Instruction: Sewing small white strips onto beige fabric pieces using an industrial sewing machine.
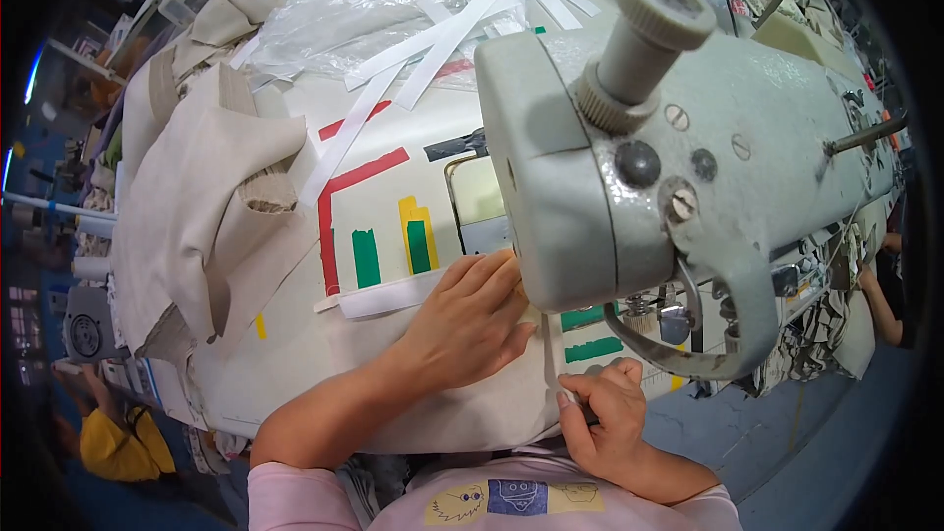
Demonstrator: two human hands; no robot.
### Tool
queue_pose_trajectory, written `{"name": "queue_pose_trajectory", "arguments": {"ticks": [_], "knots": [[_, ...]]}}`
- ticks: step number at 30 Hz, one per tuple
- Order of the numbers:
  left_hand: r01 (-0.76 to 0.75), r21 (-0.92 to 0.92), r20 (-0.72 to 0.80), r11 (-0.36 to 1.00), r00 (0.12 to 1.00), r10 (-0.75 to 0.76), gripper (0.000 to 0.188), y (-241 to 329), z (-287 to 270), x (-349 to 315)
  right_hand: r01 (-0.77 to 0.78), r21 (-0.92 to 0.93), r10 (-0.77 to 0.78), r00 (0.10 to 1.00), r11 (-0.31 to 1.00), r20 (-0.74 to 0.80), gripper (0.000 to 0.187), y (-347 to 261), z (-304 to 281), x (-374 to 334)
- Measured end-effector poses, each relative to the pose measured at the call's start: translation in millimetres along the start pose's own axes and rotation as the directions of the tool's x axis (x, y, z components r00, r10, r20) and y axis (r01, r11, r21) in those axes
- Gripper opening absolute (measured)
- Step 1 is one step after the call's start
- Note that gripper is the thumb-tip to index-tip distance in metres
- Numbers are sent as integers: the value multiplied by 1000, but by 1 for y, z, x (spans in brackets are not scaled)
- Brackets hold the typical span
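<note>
A beige fabric piece (447, 418) lies on the sewing table in front of me and hangs toward my lap. A white strip (393, 296) runs along its far edge. My left hand (477, 320) rests on the cloth with fingers stretched out, their tips close to the head of a grey-green sewing machine (560, 187). The needle area is hidden behind that head. At the cloth's right edge, my right hand (608, 415) is closed, thumb and curled fingers pinching the fabric.
Stacked beige cloth (211, 177) covers the table's left side. Loose white strips (447, 44) lie on clear plastic (344, 0) at the back. Red, green and yellow tape marks (366, 258) are stuck on the tabletop. Other people's arms show at lower left and far right.
</note>
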State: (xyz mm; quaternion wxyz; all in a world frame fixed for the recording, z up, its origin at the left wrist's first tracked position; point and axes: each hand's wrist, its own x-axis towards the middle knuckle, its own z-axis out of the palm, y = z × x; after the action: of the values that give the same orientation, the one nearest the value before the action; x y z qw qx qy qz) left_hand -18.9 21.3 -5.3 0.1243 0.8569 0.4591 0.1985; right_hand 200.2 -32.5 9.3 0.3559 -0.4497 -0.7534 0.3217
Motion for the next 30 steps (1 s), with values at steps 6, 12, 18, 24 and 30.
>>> {"name": "queue_pose_trajectory", "arguments": {"ticks": [6,12,18,24,30], "knots": [[11,-21,0,1000,1000,-11,41,0,-1,0,91,-53,-91,996,994,-10,21,12,0,0],[13,-24,-22,1000,1000,-14,43,1,-1,0,152,-73,-155,987,986,-39,22,15,4,-1],[21,-22,-14,1000,1000,-21,45,-2,0,1,91,-71,-97,991,993,-93,23,13,8,-3],[26,3,54,1000,998,-26,48,5,-6,-6,94,-88,-101,992,992,-77,24,14,5,-7],[56,-45,73,997,996,-52,42,4,-5,-5,98,-145,-109,992,985,-70,25,14,4,-6]]}}
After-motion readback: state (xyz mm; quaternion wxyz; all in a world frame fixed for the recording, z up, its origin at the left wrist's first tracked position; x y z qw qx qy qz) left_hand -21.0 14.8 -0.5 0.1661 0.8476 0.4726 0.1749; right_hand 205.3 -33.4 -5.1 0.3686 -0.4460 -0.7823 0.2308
